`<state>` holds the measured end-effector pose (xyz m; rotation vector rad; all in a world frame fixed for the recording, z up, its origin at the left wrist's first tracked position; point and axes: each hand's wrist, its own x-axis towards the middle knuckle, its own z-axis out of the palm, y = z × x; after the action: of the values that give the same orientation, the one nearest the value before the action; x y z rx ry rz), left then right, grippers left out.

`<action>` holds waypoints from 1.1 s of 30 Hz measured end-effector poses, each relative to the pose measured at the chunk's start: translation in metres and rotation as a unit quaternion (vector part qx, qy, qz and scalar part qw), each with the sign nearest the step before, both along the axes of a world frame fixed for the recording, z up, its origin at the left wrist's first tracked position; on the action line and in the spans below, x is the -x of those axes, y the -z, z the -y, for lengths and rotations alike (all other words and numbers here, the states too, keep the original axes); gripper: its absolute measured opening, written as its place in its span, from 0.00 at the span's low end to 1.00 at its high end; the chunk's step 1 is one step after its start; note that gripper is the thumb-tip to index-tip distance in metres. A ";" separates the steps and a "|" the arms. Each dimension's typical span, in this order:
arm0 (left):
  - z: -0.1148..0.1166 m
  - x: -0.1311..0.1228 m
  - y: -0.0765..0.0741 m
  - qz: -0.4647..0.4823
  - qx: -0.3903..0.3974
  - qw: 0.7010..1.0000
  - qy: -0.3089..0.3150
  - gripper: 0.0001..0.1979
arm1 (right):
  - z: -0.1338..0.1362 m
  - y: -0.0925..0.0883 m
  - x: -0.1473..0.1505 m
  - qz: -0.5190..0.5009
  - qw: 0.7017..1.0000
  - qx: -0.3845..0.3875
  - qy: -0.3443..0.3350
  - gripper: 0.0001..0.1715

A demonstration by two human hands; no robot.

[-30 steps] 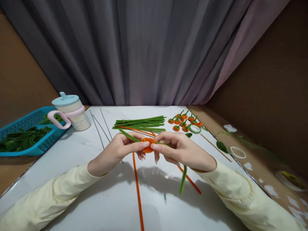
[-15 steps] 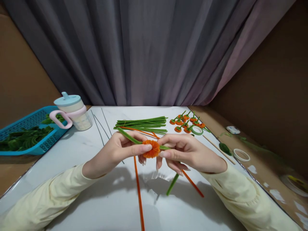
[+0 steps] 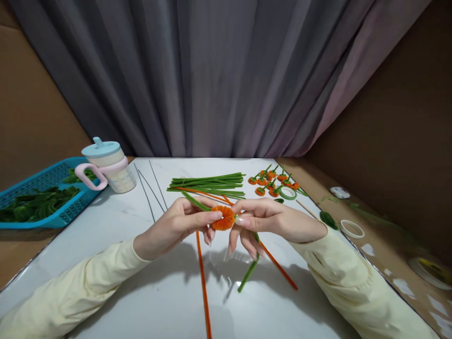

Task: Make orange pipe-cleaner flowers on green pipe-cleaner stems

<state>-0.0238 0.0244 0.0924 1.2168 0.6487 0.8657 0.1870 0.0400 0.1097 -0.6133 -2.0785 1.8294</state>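
Note:
My left hand (image 3: 187, 220) pinches a ribbed orange pipe-cleaner flower (image 3: 226, 219) above the middle of the table, thumb across its front. One green pipe-cleaner end (image 3: 195, 201) sticks out up and left behind the left thumb. At the flower's right side, the thumb and forefinger of my right hand (image 3: 266, 219) pinch a green pipe cleaner (image 3: 249, 275). Its lower end hangs below the right fingers. Whether both green ends belong to one piece is hidden. Orange pipe cleaners (image 3: 202, 287) lie on the table beneath my hands.
Green pipe cleaners (image 3: 208, 181) lie in a bundle behind my hands, with several finished orange flowers (image 3: 271, 179) to the right. Left stand a lidded cup (image 3: 118, 174) and a blue basket (image 3: 52, 217) of green pieces. Green tape (image 3: 288, 193) and white tape (image 3: 352, 229) lie right.
The flower has tilted and moved slightly right in my left hand. My right fingers have shifted slightly left, and the hanging green end has swung down and left.

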 end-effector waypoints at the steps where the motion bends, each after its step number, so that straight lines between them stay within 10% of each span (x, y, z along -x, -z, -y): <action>1: 0.000 -0.001 0.000 -0.028 -0.015 0.999 -0.008 0.05 | 0.000 -0.001 0.000 0.028 0.998 -0.060 0.022 0.15; 5: 0.001 -0.004 0.000 -0.113 -0.052 0.991 -0.054 0.06 | 0.005 0.007 0.007 0.076 0.893 -0.407 0.177 0.26; 8: -0.001 -0.004 -0.001 -0.119 -0.063 0.990 -0.040 0.07 | 0.007 0.022 0.014 0.054 0.828 -0.519 0.206 0.14; 25: -0.008 0.002 0.000 -0.192 -0.133 0.967 -0.099 0.09 | 0.008 0.030 0.021 0.061 0.815 -0.520 0.248 0.05; 29: -0.010 0.010 0.001 -0.285 -0.347 0.876 -0.177 0.07 | 0.006 0.033 0.021 0.079 0.826 -0.500 0.247 0.06; 33: -0.011 0.015 0.009 -0.327 -0.527 0.775 -0.124 0.06 | 0.005 0.037 0.024 0.080 0.833 -0.482 0.259 0.09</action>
<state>-0.0389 0.0358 0.0833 2.5768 0.9216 1.0614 0.1630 0.0347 0.0724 -0.8942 -2.2612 0.3273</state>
